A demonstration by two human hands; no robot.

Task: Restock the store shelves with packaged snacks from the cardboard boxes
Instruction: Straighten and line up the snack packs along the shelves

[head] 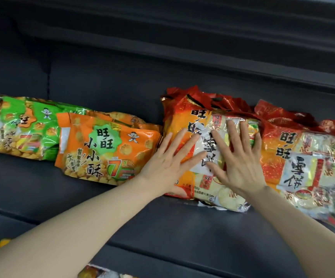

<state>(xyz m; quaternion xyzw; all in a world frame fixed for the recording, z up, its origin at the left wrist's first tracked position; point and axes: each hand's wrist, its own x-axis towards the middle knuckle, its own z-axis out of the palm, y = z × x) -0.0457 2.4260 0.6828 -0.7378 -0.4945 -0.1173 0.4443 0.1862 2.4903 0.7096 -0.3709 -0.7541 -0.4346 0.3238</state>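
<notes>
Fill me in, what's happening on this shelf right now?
A person is stocking a dark shelf with snack bags. Both hands lie flat, fingers straight, on a red-and-orange rice cracker bag: the left hand on its left part, the right hand on its middle. A matching bag lies to its right; an orange bag and a green bag lie to its left. No cardboard box is in view.

Shop: dark shelves [102, 207] w/ snack packs [106, 153].
</notes>
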